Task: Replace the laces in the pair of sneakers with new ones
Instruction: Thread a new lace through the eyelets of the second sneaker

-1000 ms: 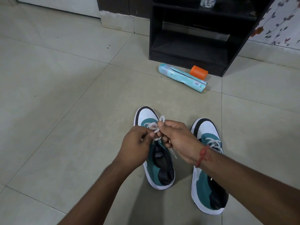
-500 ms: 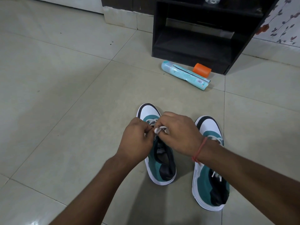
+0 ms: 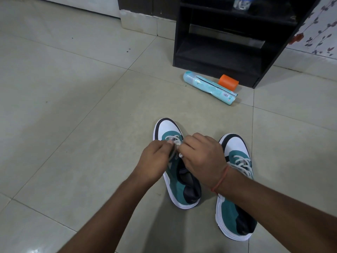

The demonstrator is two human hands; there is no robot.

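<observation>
Two teal, white and black sneakers stand side by side on the tiled floor, toes pointing away from me. Over the left sneaker [image 3: 179, 190] both hands meet at its white lace [image 3: 173, 140]. My left hand [image 3: 155, 161] pinches the lace from the left. My right hand [image 3: 204, 156] pinches a strand from the right, with a lace tip showing under its fingers. The right sneaker [image 3: 235, 212] stands apart, its white lace [image 3: 241, 164] threaded, partly hidden by my right forearm.
A light blue tube [image 3: 209, 87] and an orange cylinder [image 3: 228, 82] lie on the floor beyond the sneakers. Behind them stands a black open shelf unit [image 3: 228, 42]. Bare floor tiles [image 3: 63, 106] spread to the left.
Both hands have dropped closer onto the left sneaker and the raised lace loop has come down. The fingers keep working the lace near the toe end.
</observation>
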